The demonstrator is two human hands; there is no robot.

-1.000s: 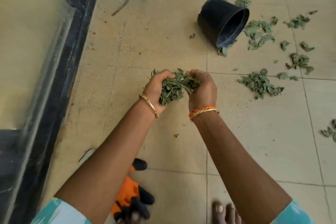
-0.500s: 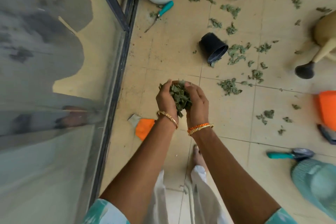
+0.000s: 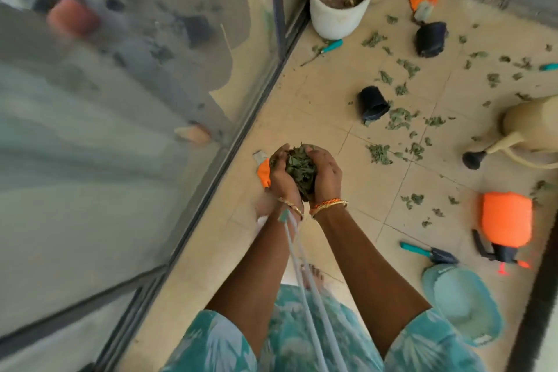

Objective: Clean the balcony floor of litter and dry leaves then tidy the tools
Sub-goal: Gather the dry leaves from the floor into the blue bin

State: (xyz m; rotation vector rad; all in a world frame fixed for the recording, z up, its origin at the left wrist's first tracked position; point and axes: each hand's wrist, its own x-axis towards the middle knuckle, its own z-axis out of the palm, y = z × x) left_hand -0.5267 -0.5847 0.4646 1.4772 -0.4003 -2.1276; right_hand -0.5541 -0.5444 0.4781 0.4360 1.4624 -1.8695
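Observation:
A clump of dry green leaves point(image 3: 300, 170) is cupped between my two hands at mid-frame, well above the tiled floor. My left hand point(image 3: 280, 175) curls round its left side and my right hand point(image 3: 327, 174) curls round its right side. More loose dry leaves point(image 3: 401, 116) lie scattered over the beige tiles to the right and far side. Tools lie about: a teal-handled weeder point(image 3: 327, 48) by the white planter, a teal-handled trowel point(image 3: 428, 251) at right, an orange glove point(image 3: 263, 172) under my hands and another orange glove point(image 3: 422, 1) at the back.
A glass door point(image 3: 136, 130) with a dark frame runs along the left. A white planter point(image 3: 339, 0) stands at the back. Two black pots point(image 3: 372, 104) point(image 3: 430, 39) lie tipped over. At right are a beige watering can point(image 3: 525, 130), an orange sprayer point(image 3: 505, 220) and a teal hat point(image 3: 462, 300).
The view has risen far above the floor, as if I stood up. Both hands still hold the leaf clump and have come closer together round it.

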